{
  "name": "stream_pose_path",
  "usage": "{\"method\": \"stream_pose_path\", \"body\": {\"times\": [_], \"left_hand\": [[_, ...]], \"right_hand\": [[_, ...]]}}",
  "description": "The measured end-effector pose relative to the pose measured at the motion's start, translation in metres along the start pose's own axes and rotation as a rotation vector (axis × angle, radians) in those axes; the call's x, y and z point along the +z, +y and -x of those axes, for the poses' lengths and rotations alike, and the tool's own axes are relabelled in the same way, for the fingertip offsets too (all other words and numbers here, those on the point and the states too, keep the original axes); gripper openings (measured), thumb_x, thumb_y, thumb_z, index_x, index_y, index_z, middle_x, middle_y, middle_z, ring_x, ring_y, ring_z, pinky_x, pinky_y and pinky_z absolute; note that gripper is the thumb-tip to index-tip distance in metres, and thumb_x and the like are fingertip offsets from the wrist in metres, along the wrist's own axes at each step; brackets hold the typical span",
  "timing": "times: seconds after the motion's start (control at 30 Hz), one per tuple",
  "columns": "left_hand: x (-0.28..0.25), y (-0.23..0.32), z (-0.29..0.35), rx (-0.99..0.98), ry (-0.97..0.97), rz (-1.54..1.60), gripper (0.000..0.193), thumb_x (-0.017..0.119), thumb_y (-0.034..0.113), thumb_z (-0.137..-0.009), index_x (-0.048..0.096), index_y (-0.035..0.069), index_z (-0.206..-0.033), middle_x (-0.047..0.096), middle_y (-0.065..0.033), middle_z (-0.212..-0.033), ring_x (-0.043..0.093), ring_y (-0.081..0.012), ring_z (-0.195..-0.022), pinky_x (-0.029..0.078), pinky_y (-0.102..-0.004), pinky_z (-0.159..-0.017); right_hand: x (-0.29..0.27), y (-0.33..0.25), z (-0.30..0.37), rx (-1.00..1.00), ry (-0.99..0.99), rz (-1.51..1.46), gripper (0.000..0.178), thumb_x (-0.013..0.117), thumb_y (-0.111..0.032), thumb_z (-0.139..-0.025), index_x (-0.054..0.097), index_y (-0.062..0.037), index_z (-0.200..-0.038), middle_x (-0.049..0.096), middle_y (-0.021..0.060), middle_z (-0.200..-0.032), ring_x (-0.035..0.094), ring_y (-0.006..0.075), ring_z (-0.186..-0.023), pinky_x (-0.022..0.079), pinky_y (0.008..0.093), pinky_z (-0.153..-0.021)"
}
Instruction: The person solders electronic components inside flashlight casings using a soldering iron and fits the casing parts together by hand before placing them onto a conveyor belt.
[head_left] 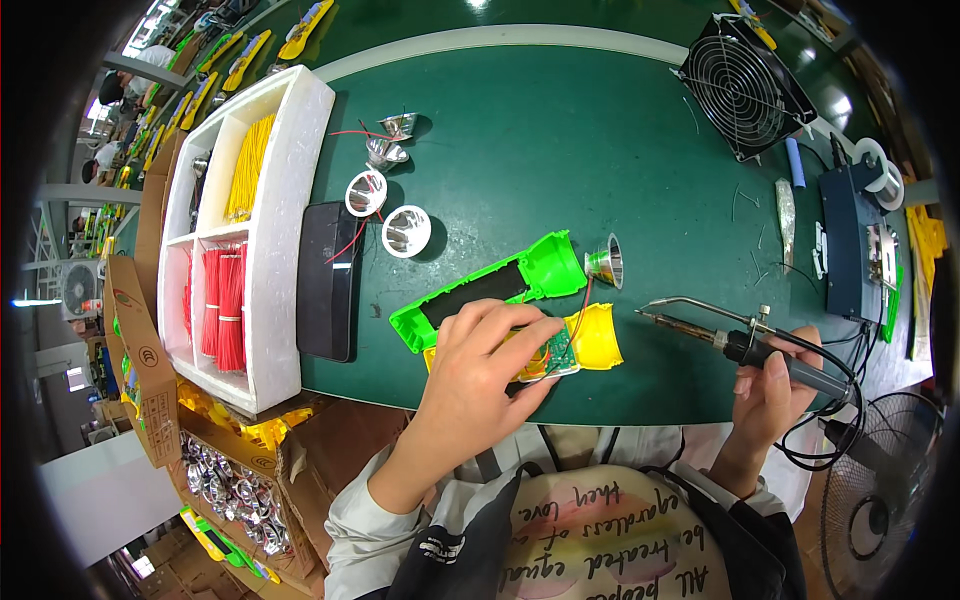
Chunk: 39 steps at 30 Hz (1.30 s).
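My left hand (472,362) lies over a yellow plastic casing half (598,340), its fingers and thumb closed about the sides. A green circuit board (564,354) with thin wires shows inside the casing, partly covered by my fingers. Just beyond it rests a green casing half (553,268) with a dark inside. Next to that, a small silver reflector (607,264) has a red wire running toward the board. My right hand (772,398) grips a soldering iron (748,350) with a metal guide tube along it. Its tip points left, apart from the casing.
At left stands a white foam tray (318,110) of red and yellow wires, beside a black flat case (328,290). Several reflectors (406,232) lie near it. A square black fan (745,85), a blue soldering station (848,240) and a solder spool (880,175) are at right.
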<state>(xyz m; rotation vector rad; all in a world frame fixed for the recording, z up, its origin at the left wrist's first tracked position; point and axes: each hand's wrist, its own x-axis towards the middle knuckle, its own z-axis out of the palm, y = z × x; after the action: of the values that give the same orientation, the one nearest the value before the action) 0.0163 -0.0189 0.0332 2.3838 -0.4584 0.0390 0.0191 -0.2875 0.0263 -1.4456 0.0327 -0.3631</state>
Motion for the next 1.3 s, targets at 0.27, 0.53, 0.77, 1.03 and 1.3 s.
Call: {"method": "stream_pose_path", "body": {"times": [0.27, 0.53, 0.77, 1.03, 1.3], "left_hand": [[-0.014, 0.001, 0.001, -0.017, 0.016, -0.022, 0.045, 0.076, 0.010, -0.064, 0.064, 0.011, -0.107, 0.056, -0.0045, -0.101, 0.051, -0.0273, -0.095, 0.040, -0.0388, -0.084], [-0.051, -0.011, 0.003, 0.138, -0.278, -0.161, 0.041, 0.069, 0.006, -0.067, 0.061, 0.013, -0.107, 0.054, -0.0031, -0.102, 0.050, -0.0260, -0.099, 0.038, -0.0398, -0.086], [-0.063, -0.021, 0.010, 0.232, -0.289, -0.305, 0.035, 0.060, 0.002, -0.073, 0.062, 0.015, -0.106, 0.056, -0.0010, -0.103, 0.047, -0.0255, -0.112, 0.032, -0.0468, -0.104], [-0.059, -0.026, 0.025, 0.155, 0.049, -0.211, 0.043, 0.059, -0.005, -0.070, 0.063, 0.012, -0.110, 0.057, -0.0054, -0.110, 0.049, -0.0300, -0.110, 0.037, -0.0449, -0.098], [0.013, -0.013, 0.090, -0.259, 0.635, 0.138, 0.053, 0.070, 0.010, -0.071, 0.051, -0.001, -0.119, 0.052, -0.0171, -0.114, 0.050, -0.0326, -0.106, 0.041, -0.0400, -0.090]], "right_hand": [[-0.007, 0.009, -0.006, -0.125, 0.012, -0.079, 0.022, 0.058, -0.013, -0.085, 0.046, 0.0028, -0.094, 0.052, 0.0115, -0.075, 0.049, 0.0105, -0.047, 0.040, 0.0185, -0.042], [-0.001, 0.006, -0.034, -0.001, 0.156, -0.043, 0.022, 0.055, -0.012, -0.091, 0.047, 0.0002, -0.107, 0.058, 0.0100, -0.078, 0.054, 0.0129, -0.061, 0.042, 0.0218, -0.054], [0.044, 0.023, -0.082, 0.510, -0.042, -0.527, 0.027, 0.054, -0.022, -0.094, 0.051, 0.0013, -0.108, 0.063, 0.0134, -0.095, 0.061, 0.0185, -0.085, 0.050, 0.0279, -0.074], [0.088, 0.064, -0.138, 0.908, -0.177, -0.631, 0.023, 0.057, -0.017, -0.092, 0.053, 0.0018, -0.104, 0.060, 0.0167, -0.109, 0.062, 0.0217, -0.099, 0.055, 0.0286, -0.082], [0.094, 0.056, -0.132, 1.018, -0.145, -0.494, 0.023, 0.055, -0.016, -0.093, 0.054, 0.0004, -0.108, 0.059, 0.0170, -0.114, 0.061, 0.0231, -0.104, 0.055, 0.0309, -0.085]]}}
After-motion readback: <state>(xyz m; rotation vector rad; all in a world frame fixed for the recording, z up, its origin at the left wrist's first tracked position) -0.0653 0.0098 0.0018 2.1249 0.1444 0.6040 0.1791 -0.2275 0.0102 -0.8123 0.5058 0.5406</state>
